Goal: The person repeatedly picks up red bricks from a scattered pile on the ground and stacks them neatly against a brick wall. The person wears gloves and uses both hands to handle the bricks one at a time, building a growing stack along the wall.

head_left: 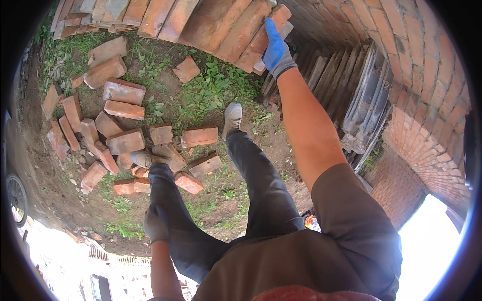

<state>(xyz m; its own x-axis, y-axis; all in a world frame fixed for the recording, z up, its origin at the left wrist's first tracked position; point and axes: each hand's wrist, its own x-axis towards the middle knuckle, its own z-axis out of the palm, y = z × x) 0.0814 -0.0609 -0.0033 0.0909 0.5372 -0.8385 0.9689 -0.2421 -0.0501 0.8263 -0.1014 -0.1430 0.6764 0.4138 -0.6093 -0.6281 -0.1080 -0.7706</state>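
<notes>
Weedy ground (216,85) | right hand (277,52) (blue-gloved) | one digit straight against brick (257,47)

The right glove (278,52) is blue with a grey cuff. The left glove (156,226) is dark grey. The bricks (243,31) are orange-red, some with pale patches. The wall (415,42) is orange with grey lines. Pants (263,188) are dark grey, plants (218,83) green.

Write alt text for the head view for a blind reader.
A person's gloved right hand is at the right end of a brick stack; the left hand hangs by the left leg. Loose bricks lie scattered on grassy soil.
</notes>
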